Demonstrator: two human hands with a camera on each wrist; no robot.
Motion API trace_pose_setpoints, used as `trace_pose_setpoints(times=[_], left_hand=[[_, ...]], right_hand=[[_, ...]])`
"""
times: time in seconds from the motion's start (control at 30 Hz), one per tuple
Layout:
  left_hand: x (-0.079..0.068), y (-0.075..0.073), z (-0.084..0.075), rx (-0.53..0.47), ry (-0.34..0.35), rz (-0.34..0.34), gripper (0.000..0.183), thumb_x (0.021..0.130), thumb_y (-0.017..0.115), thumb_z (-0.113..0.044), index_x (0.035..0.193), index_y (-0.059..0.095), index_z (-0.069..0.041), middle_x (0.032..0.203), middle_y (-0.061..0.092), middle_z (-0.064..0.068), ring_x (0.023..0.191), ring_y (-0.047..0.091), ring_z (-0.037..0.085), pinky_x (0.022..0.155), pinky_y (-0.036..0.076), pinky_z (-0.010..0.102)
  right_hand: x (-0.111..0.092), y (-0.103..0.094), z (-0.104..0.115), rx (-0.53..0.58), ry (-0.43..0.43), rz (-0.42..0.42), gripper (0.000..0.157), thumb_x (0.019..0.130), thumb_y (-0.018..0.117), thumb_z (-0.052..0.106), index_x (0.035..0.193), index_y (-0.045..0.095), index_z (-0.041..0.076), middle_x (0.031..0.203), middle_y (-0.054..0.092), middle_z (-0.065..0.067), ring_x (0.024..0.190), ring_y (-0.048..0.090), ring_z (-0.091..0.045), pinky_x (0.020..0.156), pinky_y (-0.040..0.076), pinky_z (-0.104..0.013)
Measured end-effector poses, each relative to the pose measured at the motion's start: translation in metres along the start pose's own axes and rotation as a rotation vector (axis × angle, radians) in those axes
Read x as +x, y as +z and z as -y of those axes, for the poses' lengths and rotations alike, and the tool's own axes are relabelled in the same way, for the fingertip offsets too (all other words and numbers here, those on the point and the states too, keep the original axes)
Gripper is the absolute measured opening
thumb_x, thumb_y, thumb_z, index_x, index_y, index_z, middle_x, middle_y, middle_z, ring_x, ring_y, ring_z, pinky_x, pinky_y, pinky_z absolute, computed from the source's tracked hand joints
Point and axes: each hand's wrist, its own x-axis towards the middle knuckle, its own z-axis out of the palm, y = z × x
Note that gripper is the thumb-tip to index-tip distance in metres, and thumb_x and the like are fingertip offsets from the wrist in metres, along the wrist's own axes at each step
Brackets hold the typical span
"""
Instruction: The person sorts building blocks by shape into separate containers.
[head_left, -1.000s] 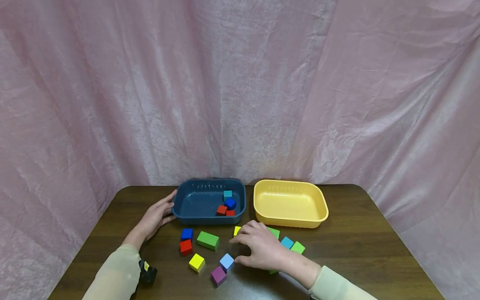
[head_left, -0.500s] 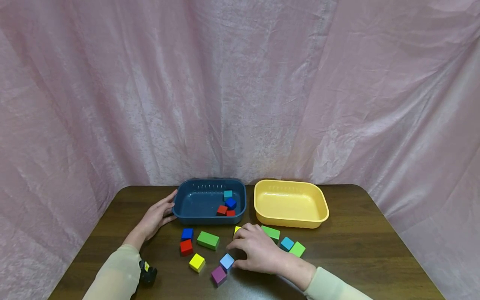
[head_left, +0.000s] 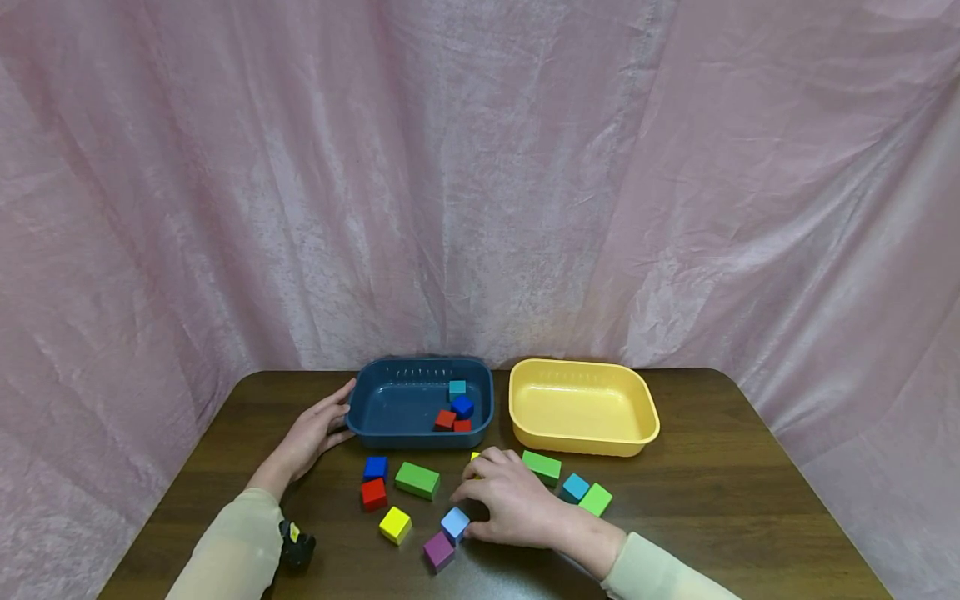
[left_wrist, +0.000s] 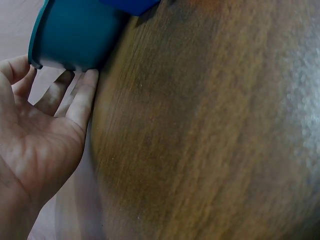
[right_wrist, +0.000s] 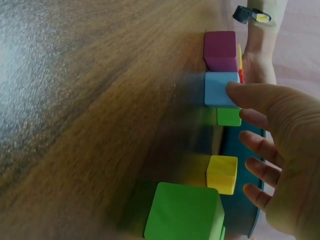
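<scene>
Dark-blue tray [head_left: 412, 440] at far edge of table [head_left: 712, 500] – teal cube [head_left: 457, 389], blue cube [head_left: 462, 407], two red cubes [head_left: 446, 420] inside, towards right end. Yellow tray [head_left: 581, 445] beside it, same edge. Left hand [head_left: 309, 435] at dark-blue tray's left end, fingers extended, touching wall. Right hand [head_left: 513, 500] – fingers loosely bent, apart; thumb at light-blue cube [head_left: 455, 524], contact unclear. Cube towards table's near edge, just beside purple cube [head_left: 439, 551].

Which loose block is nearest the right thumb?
The light blue cube, beside the purple cube. The right hand has its thumb at this cube's edge; every other loose block lies farther from that thumb.
</scene>
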Motion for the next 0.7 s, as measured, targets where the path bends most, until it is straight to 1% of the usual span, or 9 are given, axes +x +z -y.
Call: trace_pose_setpoints(times=[0.1, 0.33, 0.7], left_hand=[[0.0004, 0.0002, 0.0008, 0.003, 0.006, -0.002, 0.057, 0.111, 0.043, -0.033, 0.165, 0.024, -0.029, 0.169, 0.018, 0.009, 0.145, 0.038, 0.038, 0.11, 0.042, 0.049], [-0.0001, 0.0002, 0.0008, 0.006, 0.007, 0.005, 0.058, 0.111, 0.043, -0.034, 0.165, 0.023, -0.029, 0.169, 0.017, 0.009, 0.145, 0.037, 0.038, 0.11, 0.041, 0.051], [0.0006, -0.0001, 0.002, 0.007, 0.007, 0.004, 0.057, 0.111, 0.043, -0.035, 0.164, 0.024, -0.03, 0.169, 0.018, 0.008, 0.145, 0.038, 0.038, 0.111, 0.04, 0.051]], right_hand=[[0.0008, 0.0002, 0.0001, 0.002, -0.001, 0.019, 0.036, 0.081, 0.084, 0.047, 0.113, 0.077, 0.031, 0.112, 0.062, 0.011, 0.11, 0.049, -0.013, 0.09, 0.043, -0.034], [0.0028, -0.0008, 0.0002, 0.026, 0.006, 0.062, 0.032, 0.084, 0.083, 0.044, 0.112, 0.077, 0.032, 0.116, 0.061, 0.01, 0.113, 0.047, -0.013, 0.094, 0.044, -0.037], [0.0037, 0.0014, -0.0009, 0.027, 0.009, 0.068, 0.026, 0.085, 0.083, 0.042, 0.108, 0.077, 0.032, 0.115, 0.06, 0.011, 0.112, 0.046, -0.013, 0.094, 0.043, -0.036]])
